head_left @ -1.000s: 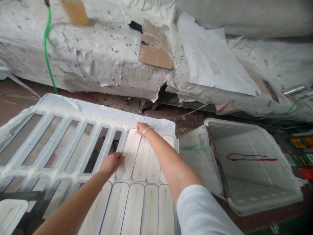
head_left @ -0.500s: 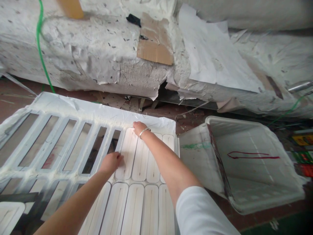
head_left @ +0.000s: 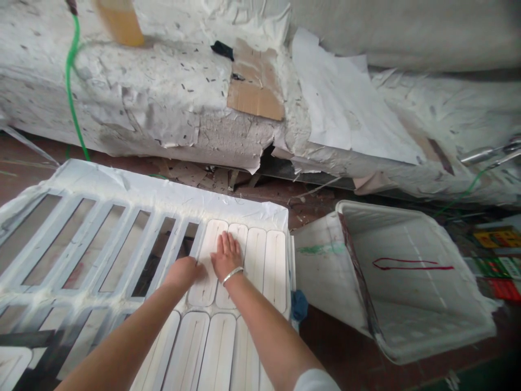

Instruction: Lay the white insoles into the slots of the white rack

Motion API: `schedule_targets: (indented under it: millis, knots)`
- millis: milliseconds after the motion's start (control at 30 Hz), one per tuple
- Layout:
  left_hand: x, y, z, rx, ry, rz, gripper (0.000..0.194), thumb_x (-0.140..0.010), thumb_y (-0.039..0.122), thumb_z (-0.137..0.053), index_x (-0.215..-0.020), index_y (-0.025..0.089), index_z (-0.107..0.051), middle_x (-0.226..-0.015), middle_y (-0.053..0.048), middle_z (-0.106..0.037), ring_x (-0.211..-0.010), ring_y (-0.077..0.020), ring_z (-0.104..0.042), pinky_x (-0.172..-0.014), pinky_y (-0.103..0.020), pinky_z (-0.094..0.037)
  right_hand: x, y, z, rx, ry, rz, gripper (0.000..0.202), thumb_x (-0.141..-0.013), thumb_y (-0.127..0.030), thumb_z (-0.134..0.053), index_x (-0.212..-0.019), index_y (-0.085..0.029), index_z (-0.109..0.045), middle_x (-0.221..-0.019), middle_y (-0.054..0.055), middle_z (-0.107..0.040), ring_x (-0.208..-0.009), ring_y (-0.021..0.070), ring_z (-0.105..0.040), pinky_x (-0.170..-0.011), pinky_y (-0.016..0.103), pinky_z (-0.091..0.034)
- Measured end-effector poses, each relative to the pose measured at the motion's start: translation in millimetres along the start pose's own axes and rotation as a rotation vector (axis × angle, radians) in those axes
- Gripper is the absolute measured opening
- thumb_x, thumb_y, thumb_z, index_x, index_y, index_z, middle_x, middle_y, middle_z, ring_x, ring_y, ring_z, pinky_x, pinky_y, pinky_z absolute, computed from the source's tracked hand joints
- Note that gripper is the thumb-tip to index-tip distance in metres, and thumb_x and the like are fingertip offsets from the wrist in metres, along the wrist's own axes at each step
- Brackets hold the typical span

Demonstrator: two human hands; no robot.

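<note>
White rounded panel (head_left: 209, 243): toward 7 o'clock from view centre, lying on the slotted frame (head_left: 83, 298); likely light, stiff, slippery; best held by its long edges.
Right hand (head_left: 226, 258): spread flat toward 12 o'clock, across it and the neighbouring panel (head_left: 241, 234), gripping nothing.
Left hand (head_left: 183, 272): curled at the first panel's 8 o'clock; cannot tell whether it pinches.
</note>
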State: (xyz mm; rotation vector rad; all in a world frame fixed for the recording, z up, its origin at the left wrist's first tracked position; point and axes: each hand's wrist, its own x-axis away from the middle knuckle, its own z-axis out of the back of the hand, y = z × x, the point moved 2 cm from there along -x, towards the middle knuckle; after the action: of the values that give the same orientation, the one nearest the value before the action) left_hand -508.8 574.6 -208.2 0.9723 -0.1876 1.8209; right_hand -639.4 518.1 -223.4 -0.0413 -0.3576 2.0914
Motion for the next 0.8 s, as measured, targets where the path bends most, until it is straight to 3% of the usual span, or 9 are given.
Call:
schedule_targets:
  millis: [200,300,367,467,567,600,633,700,800]
  knots:
    - [4.3,2.7,-0.8,-0.071,0.033,-0.039,0.029,-0.082,0.03,-0.049,-0.092,0.007,-0.066,-0.096,-0.021,-0.064,-0.091,-0.033,-0.061,-0.074,-0.038,-0.045,25.7,3.3,-15.8,0.059,0.003,0.089,0.067,-0.089,-0.048,-0.041,-0.142,-0.008,-0.028,-0.151,0.011,-0.022,-0.139,0.0258,-0.017,-0.113,0.047,-0.011]
    - [39.4,-5.2,-12.3,-0.029,0.037,-0.043,0.02,-0.078,0.027,-0.058,-0.087,0.01,-0.066,-0.091,-0.017,-0.065,-0.089,-0.0296,-0.061,-0.075,-0.036,-0.045,67.0,-7.3,-23.2,0.087,-0.027,0.199,0.064,-0.089,-0.048,-0.04,-0.14,-0.009,-0.033,-0.15,0.008,-0.023,-0.139,0.0246,-0.019,-0.113,0.045,-0.013]
    - [74.3,-25.7,-21.8,0.036,0.068,-0.047,0.018,-0.08,0.032,-0.057,-0.083,0.016,-0.065,-0.088,-0.01,-0.066,-0.085,-0.0228,-0.062,-0.073,-0.03,-0.045,93.5,-15.1,-25.9,0.105,-0.056,0.204,0.063,-0.089,-0.048,-0.04,-0.138,-0.009,-0.037,-0.149,0.009,-0.027,-0.138,0.0256,-0.023,-0.113,0.046,-0.014]
    - [137.5,-88.5,-30.2,0.13,0.228,0.0,0.027,-0.09,0.038,-0.04,-0.088,0.02,-0.06,-0.091,-0.003,-0.063,-0.081,-0.0146,-0.059,-0.074,-0.024,-0.045,110.1,-26.7,-23.6,0.102,-0.112,0.183,0.062,-0.088,-0.047,-0.044,-0.135,-0.007,-0.042,-0.146,0.011,-0.032,-0.135,0.0287,-0.029,-0.112,0.05,-0.017]
    - [210.4,-183.8,-26.9,0.156,0.72,0.202,0.04,-0.088,0.044,-0.036,-0.107,0.014,-0.055,-0.107,-0.012,-0.059,-0.103,-0.0231,-0.053,-0.092,-0.035,-0.042,112.0,-51.1,-13.0,0.034,-0.156,0.147,0.055,-0.086,-0.04,-0.048,-0.13,-0.007,-0.049,-0.141,0.014,-0.04,-0.132,0.0321,-0.033,-0.11,0.056,-0.017]
    - [231.1,-218.0,-27.2,0.101,0.781,0.324,0.049,-0.085,0.05,-0.04,-0.115,0.012,-0.052,-0.115,-0.014,-0.056,-0.109,-0.0273,-0.05,-0.096,-0.04,-0.039,114.2,-64.6,-9.5,-0.02,-0.177,0.126,0.051,-0.086,-0.037,-0.048,-0.127,-0.006,-0.051,-0.139,0.015,-0.044,-0.131,0.0323,-0.035,-0.11,0.056,-0.018]
    - [247.9,-251.2,-28.7,0.058,0.774,0.468,0.06,-0.08,0.055,-0.043,-0.119,0.01,-0.049,-0.117,-0.016,-0.054,-0.111,-0.0317,-0.048,-0.097,-0.045,-0.038,118.3,-81.7,-7.4,-0.098,-0.208,0.106,0.049,-0.086,-0.034,-0.048,-0.126,-0.006,-0.052,-0.137,0.016,-0.046,-0.13,0.0316,-0.037,-0.11,0.055,-0.021]
    - [266.9,-306.1,-36.1,0.125,0.564,0.545,0.067,-0.072,0.057,-0.049,-0.117,0.008,-0.05,-0.113,-0.018,-0.056,-0.105,-0.0327,-0.053,-0.093,-0.046,-0.042,131.7,-125.9,-9.1,-0.324,-0.309,0.046,0.048,-0.086,-0.029,-0.047,-0.125,-0.002,-0.05,-0.131,0.019,-0.051,-0.123,0.0279,-0.047,-0.106,0.046,-0.033]
    - [275.6,-347.4,-46.1,0.257,0.416,0.473,0.041,-0.066,0.055,-0.054,-0.084,0.018,-0.058,-0.082,-0.009,-0.061,-0.082,-0.031,-0.06,-0.082,-0.05,-0.048,158.1,-207.8,-25.5,-0.743,-0.557,-0.082,0.047,-0.083,-0.025,-0.049,-0.126,-0.006,-0.048,-0.12,0.016,-0.059,-0.092,0.0189,-0.065,-0.089,0.034,-0.05]
